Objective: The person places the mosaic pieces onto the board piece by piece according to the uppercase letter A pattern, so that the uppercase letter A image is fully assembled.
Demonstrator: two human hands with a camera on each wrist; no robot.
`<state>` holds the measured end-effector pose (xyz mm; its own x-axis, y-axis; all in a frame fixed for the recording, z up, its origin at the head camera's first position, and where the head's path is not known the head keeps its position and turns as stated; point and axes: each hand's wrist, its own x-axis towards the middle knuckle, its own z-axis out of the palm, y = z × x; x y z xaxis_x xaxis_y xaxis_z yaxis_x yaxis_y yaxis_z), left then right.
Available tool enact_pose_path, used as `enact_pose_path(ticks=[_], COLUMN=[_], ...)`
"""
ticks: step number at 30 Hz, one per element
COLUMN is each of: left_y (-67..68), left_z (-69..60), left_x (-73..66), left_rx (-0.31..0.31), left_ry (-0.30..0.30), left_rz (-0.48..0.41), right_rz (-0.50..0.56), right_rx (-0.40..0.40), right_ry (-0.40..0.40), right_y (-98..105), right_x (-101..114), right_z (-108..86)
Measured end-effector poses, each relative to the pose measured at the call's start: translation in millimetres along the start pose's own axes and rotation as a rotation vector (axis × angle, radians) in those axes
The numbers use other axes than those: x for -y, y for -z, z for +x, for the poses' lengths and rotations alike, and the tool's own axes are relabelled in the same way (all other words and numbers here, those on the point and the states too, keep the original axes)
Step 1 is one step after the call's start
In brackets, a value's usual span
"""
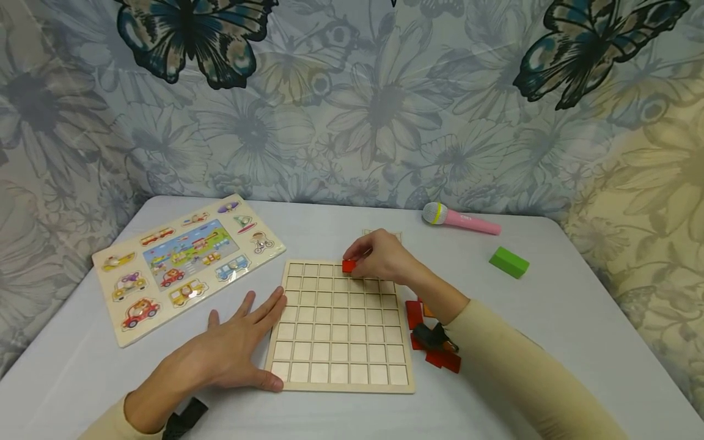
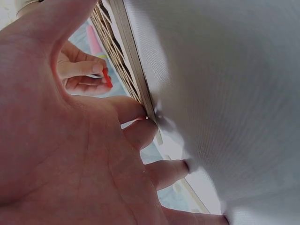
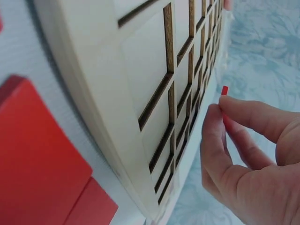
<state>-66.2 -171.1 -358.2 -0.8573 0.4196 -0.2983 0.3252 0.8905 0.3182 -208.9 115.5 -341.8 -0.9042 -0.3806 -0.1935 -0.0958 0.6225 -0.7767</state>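
My right hand pinches a small red piece between thumb and fingers at the far edge of a wooden grid board. In the right wrist view the hand holds the red piece by its end, beyond the board. My left hand lies with spread fingers along the board's left side, its thumb at the near left corner. The left wrist view has the left palm close up, fingertips against the board's edge and the white cloth.
Several red pieces and an orange one lie right of the board, partly under the right wrist. A picture puzzle is at the left. A pink microphone and a green block lie at the back right.
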Motion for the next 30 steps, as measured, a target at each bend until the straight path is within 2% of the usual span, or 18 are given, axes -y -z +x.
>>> enact_pose_path(ticks=[15,30], left_y=[1.3,0.6], left_z=[0.9,-0.1], left_x=[-0.3,-0.9], left_rx=[0.017,0.007], left_ry=[0.011,0.013], left_rz=[-0.005,-0.014], right_rz=[0.013,-0.011], right_rx=[0.009,0.018], right_ry=[-0.021,-0.045], right_y=[-5,-12], right_x=[2,5], right_z=[6.3,10.1])
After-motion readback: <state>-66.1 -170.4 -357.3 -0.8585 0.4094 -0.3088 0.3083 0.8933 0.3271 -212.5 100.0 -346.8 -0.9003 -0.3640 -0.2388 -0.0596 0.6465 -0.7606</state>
